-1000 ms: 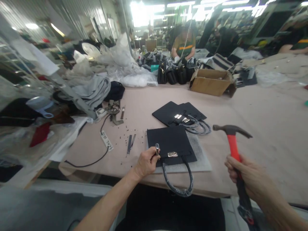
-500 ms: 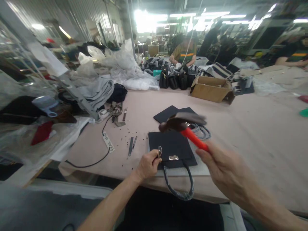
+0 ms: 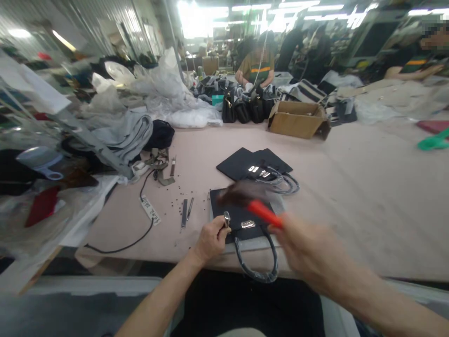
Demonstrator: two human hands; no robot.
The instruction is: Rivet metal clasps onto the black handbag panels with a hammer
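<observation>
The flat black bag (image 3: 238, 216) lies near the middle of the frame, on a pale sheet (image 3: 279, 204) on the tabletop (image 3: 351, 187). The left hand (image 3: 211, 239) has its grip closed on a small metal tool (image 3: 227, 217), held up at the left side of the bag. The right hand (image 3: 308, 248) has its grip closed around the red part of a hammer (image 3: 264, 214). The hammer's head is blurry and over the bag, so I can't be sure if it touches anything.

The bag has its shiny plate (image 3: 248, 224) on, and its round handle (image 3: 257, 277) hangs off the near edge, so those parts look done. The spot by the metal tool looks like the part being worked on, and I'd say it isn't finished. Just above, two more black bags (image 3: 233, 163) have shiny plates too; I can't tell if they are all done.
</observation>
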